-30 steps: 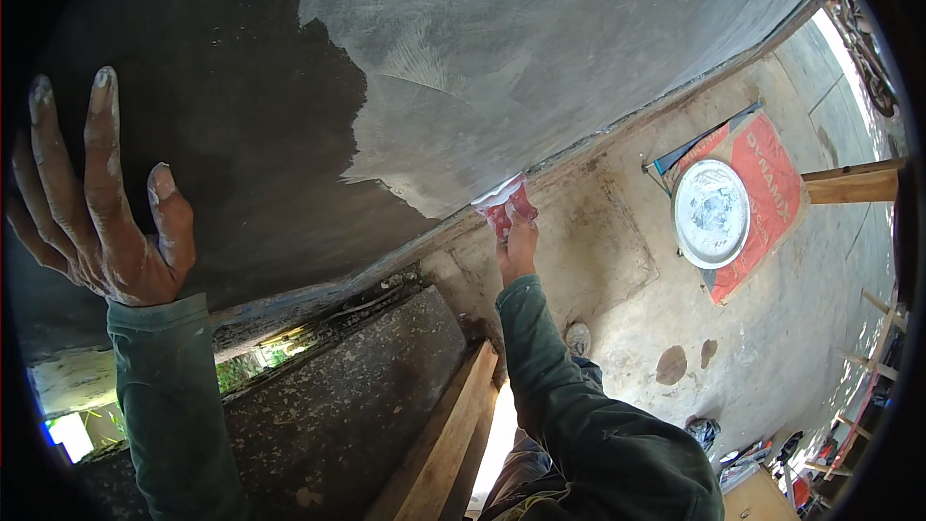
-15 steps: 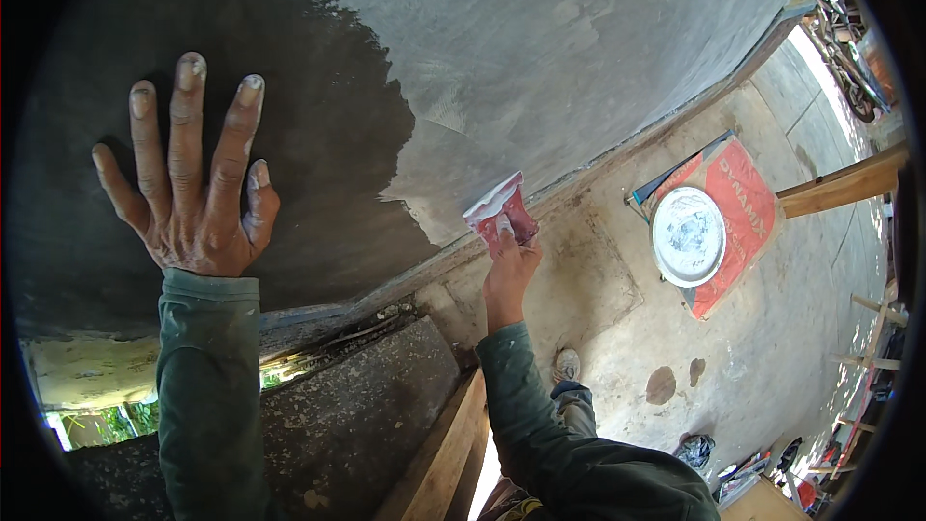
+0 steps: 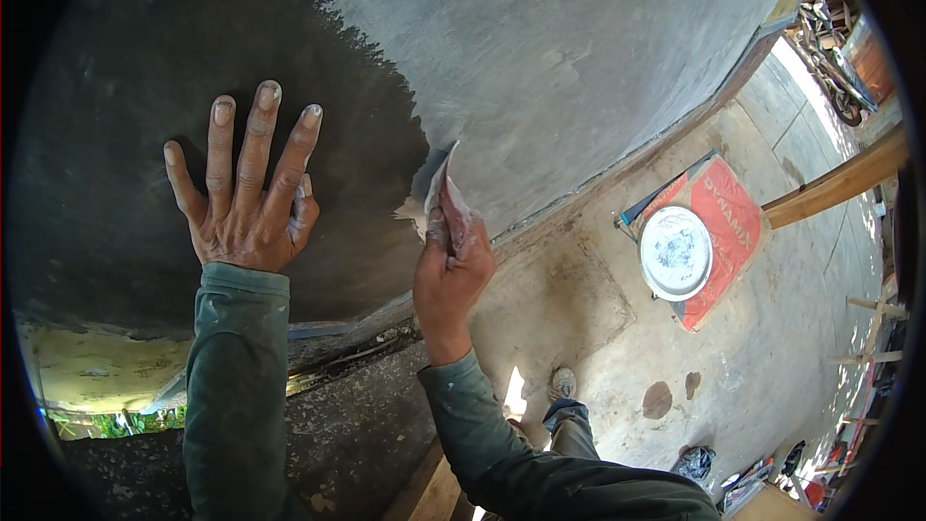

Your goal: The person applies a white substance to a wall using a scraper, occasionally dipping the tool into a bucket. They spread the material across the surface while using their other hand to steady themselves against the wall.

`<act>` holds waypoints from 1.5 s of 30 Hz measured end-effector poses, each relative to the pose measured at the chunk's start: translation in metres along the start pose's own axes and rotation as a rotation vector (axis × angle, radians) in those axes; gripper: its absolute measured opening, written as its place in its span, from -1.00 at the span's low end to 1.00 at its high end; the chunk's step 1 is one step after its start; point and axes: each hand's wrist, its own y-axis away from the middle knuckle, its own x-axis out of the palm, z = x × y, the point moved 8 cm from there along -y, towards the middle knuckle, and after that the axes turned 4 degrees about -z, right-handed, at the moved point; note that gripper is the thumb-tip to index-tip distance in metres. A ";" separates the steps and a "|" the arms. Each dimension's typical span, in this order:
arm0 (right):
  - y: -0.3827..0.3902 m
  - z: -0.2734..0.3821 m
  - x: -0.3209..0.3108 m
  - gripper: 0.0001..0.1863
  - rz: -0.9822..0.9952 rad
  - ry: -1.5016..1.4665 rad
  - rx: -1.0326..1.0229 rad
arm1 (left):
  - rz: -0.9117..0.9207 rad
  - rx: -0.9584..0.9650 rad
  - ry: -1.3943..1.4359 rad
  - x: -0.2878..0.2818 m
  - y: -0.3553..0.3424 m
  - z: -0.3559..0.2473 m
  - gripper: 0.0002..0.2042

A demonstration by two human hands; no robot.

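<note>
My left hand [image 3: 249, 188] lies flat on the dark part of the wall [image 3: 125, 203], fingers spread and palm down, holding nothing. Pale dust or paste marks its fingertips. My right hand [image 3: 451, 280] grips a bent red sheet [image 3: 453, 217] with whitish smears, thumb on one face. Its raised edge meets the wall beside the ragged border between the dark area and the lighter grey area [image 3: 540, 58]. Whether the sheet is sandpaper or a flexible spreader, I cannot tell.
On the concrete floor [image 3: 752, 347] to the right, a white round basin [image 3: 676, 253] smeared inside with pale material stands on a red bag [image 3: 728, 222]. A wooden post [image 3: 839, 183] slants at far right. Below the wall runs a dark speckled ledge [image 3: 376, 444].
My right hand has moved left and up, bringing the red sheet from the wall's base to the ragged border. My left hand appears farther right and lower, still flat; the view has shifted somewhat.
</note>
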 end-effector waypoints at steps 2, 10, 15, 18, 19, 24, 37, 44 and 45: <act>0.003 0.018 0.002 -0.55 0.037 -0.010 -0.017 | -0.008 -0.004 0.003 0.001 0.001 0.000 -0.48; 0.054 -0.119 -0.071 -0.66 -0.027 -0.504 0.534 | 0.046 -0.009 0.029 -0.002 -0.003 0.003 -0.47; 0.148 -0.304 -0.125 -0.73 -0.125 -0.333 1.055 | 0.064 0.004 -0.001 0.002 0.035 0.028 -0.54; 0.206 -0.343 -0.094 -0.83 -0.016 -0.401 1.211 | -0.180 0.148 -0.087 -0.011 0.040 0.032 -0.55; 0.218 -0.352 -0.088 -0.84 -0.012 -0.382 1.242 | -0.163 0.145 -0.076 -0.004 0.042 0.031 -0.55; 0.257 -0.369 -0.061 -0.83 -0.053 -0.346 1.301 | -0.275 0.264 -0.088 -0.001 0.042 0.037 -0.54; 0.237 -0.383 -0.061 -0.90 -0.065 -0.277 1.240 | -0.077 0.316 -0.117 -0.003 0.045 0.024 -0.54; 0.242 -0.390 -0.055 -0.83 -0.043 -0.331 1.212 | -0.048 0.324 -0.091 -0.004 0.043 0.027 -0.54; 0.242 -0.389 -0.053 -0.80 -0.044 -0.385 1.219 | -0.048 0.328 -0.102 -0.004 0.043 0.026 -0.54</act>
